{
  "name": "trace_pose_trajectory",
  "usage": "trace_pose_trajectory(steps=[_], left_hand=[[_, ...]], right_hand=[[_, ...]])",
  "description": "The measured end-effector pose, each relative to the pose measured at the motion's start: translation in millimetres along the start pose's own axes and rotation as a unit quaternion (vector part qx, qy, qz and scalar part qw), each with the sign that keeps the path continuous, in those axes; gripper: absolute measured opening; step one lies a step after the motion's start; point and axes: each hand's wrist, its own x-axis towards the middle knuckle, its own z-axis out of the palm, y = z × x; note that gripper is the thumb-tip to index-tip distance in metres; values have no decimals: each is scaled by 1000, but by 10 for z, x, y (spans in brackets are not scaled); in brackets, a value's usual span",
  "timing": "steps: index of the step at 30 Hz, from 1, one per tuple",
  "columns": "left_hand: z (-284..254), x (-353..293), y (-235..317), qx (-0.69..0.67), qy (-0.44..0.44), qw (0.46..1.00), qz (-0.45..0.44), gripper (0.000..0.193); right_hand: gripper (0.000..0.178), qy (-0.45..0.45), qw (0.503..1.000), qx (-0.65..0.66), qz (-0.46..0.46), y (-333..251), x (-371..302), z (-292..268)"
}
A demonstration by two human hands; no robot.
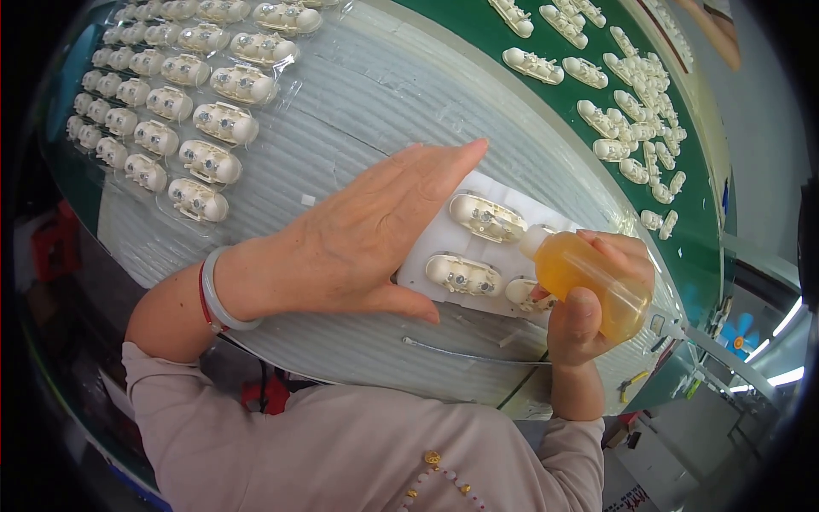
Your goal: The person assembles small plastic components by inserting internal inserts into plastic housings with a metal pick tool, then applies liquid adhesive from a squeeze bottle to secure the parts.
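Note:
My right hand (577, 334) is wrapped round a squeeze bottle (584, 277) of amber liquid. The bottle is tilted, its pale cap pointing left over a white block (426, 243). Seated on that block are several oval cream plastic parts, among them an upper part (488, 218) and a lower part (463, 275) with small metal pieces in the middle. One more part (520, 293) is partly covered by the bottle and my fingers. My left hand (367, 224) lies over the block's left end, fingers stretched out and thumb apart, holding nothing. Whether it touches the block I cannot tell.
Clear trays of similar cream parts (225, 124) fill the table's far left. Loose cream parts (631, 107) lie scattered on the green surface (478, 34) at the far right. A thin pale strip (465, 352) lies near the front edge, with a yellow-handled tool (633, 386) to its right.

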Motion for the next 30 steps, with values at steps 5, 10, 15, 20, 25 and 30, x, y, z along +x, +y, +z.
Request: trace_pose_trajectory(steps=[5, 10, 15, 20, 25, 30], left_hand=[[1, -3, -4, 3, 0, 1000, -1, 111], [9, -3, -9, -7, -6, 1000, -3, 111], [18, 23, 2, -7, -8, 1000, 0, 115], [14, 26, 33, -6, 4, 1000, -3, 115], [-3, 34, 52, -7, -6, 1000, -16, 115], [-11, 42, 52, -7, -13, 1000, -22, 116]], right_hand=[[46, -28, 999, -35, -12, -13, -19, -33], [50, 31, 996, 70, 48, -63, -152, -51], [52, 115, 985, 107, 75, -47, -261, -56], [57, 32, 996, -62, -52, -37, -269, -148], [60, 30, 993, -83, -81, -27, -263, -116], [62, 0, 992, -91, -81, -31, -270, -182]])
